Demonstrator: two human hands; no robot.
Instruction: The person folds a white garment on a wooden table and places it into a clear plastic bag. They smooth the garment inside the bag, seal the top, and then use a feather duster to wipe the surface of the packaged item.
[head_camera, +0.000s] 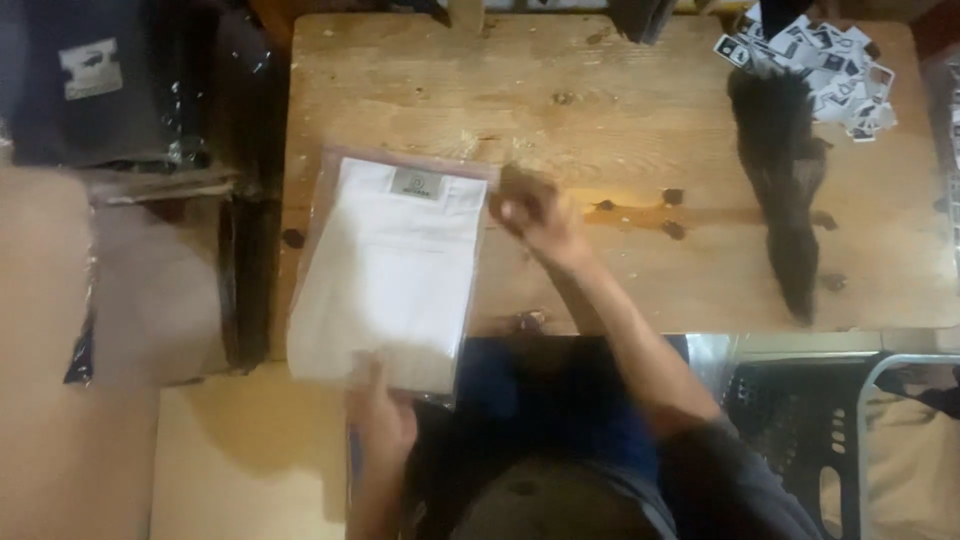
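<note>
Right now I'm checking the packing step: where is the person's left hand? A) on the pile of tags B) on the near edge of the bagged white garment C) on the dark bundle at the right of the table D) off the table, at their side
B: the left hand grips the near edge of the white garment in its clear bag, which overhangs the table.

Person seen from above, head camera angled steeply down. Right hand bare, forearm bare up to about the elbow. There a dark grey sleeve begins, loose and bunched, short or pushed up; which cannot be told. Left hand bare, forearm bare as far as the lower frame edge, no sleeve in view on that side. No watch, ring or glove visible on either hand, though the picture is soft. Blue garment across the lap, darker in the folds.
</note>
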